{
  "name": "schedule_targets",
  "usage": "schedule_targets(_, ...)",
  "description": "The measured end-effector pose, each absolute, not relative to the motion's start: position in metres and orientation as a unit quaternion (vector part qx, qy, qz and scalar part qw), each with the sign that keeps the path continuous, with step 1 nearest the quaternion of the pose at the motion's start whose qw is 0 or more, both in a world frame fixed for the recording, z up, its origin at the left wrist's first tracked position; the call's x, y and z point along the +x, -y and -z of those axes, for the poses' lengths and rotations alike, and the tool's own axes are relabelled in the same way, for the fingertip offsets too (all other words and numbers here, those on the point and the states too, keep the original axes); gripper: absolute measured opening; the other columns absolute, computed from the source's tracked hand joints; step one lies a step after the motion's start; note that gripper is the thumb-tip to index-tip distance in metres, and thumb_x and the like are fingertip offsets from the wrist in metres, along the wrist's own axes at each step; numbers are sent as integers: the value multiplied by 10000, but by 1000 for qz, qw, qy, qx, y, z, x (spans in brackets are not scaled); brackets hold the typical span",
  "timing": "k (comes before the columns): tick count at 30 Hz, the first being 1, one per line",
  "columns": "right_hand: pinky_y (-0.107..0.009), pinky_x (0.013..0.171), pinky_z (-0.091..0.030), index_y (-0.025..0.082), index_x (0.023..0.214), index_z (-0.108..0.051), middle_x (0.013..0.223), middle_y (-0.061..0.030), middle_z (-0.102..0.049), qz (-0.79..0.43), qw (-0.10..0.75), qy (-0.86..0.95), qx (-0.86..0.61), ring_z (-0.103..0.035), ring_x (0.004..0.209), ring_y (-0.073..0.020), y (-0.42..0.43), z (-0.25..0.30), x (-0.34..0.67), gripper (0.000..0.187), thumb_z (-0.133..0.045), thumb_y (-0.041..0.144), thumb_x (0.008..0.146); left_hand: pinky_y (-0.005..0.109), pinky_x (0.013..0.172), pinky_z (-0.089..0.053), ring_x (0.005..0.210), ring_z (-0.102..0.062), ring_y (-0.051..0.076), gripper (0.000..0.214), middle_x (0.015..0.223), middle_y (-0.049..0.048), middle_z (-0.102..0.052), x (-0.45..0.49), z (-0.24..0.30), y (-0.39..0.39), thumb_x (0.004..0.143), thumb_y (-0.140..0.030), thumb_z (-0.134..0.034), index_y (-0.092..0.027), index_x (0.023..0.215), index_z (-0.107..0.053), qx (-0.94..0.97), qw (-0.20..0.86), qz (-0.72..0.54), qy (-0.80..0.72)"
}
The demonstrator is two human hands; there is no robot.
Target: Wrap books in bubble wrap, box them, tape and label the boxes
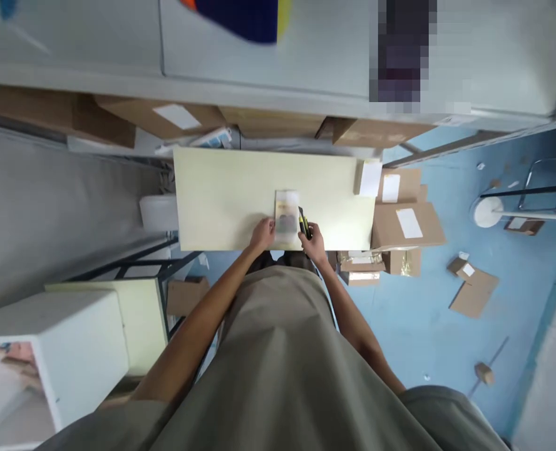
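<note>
A small flat packet, pale with a dark patch, lies near the front edge of a cream table. My left hand rests against the packet's left side, fingers curled onto its edge. My right hand is closed around a black and yellow utility knife, whose tip points at the packet's right edge. My grey-green shirt fills the lower middle of the view.
Cardboard boxes with white labels are stacked on the blue floor right of the table, and more boxes sit under a shelf behind it. A white roll stands at the table's left. Loose box pieces lie on the floor.
</note>
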State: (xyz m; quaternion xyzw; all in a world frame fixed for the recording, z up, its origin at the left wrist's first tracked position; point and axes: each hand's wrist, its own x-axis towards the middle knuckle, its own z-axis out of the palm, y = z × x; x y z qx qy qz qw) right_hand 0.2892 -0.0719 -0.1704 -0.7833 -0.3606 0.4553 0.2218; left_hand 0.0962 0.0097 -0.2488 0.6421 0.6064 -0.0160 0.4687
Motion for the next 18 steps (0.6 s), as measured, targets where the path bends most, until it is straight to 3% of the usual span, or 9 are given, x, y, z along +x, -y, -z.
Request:
schedule_targets(3,-391,815,-622,172,1445,-542,1059,-112,-800,-448,186,393,-781,-771,882,-270,75,195,278,565,-559,521,1001,468,1062,-561,1144,-710,322,249,1232,190,-726,100,264,1,941,-125,-600,-168,1161,-708,662,466,-4,-587)
schedule_targets(6,-414,922,-609,174,1532,-501,1278,-169,-783,-430,144,450,-769,-768,1100,-318,68,208,264,559,-533,470,1060,482,1070,-561,1128,-694,317,295,1220,170,-716,91,267,-2,946,-116,-557,-184,1178,-726,695,464,-19,-550)
schedule_targets(9,-429,992,-600,165,1619,-438,1473,-183,-695,-404,87,492,-766,-728,1231,-330,53,211,248,578,-486,374,1082,522,1184,-486,1293,-618,335,383,1321,166,-692,73,263,-20,938,-107,-530,-207,1248,-734,747,430,-57,-505)
schedule_targets(13,-414,977,-600,199,1718,-339,1480,-170,-671,-374,11,519,-769,-731,1179,-321,27,214,227,629,-416,328,1107,571,1267,-388,1471,-510,343,532,1491,179,-642,54,264,-56,945,-95,-463,-200,1424,-669,801,406,-68,-435)
schedule_targets(18,-401,936,-597,256,1779,-203,1448,-178,-647,-346,-64,506,-788,-727,1110,-296,-2,219,205,654,-330,321,1141,566,1276,-389,1541,-458,345,587,1585,202,-595,46,272,-81,951,-104,-443,-161,1508,-619,816,428,-42,-387)
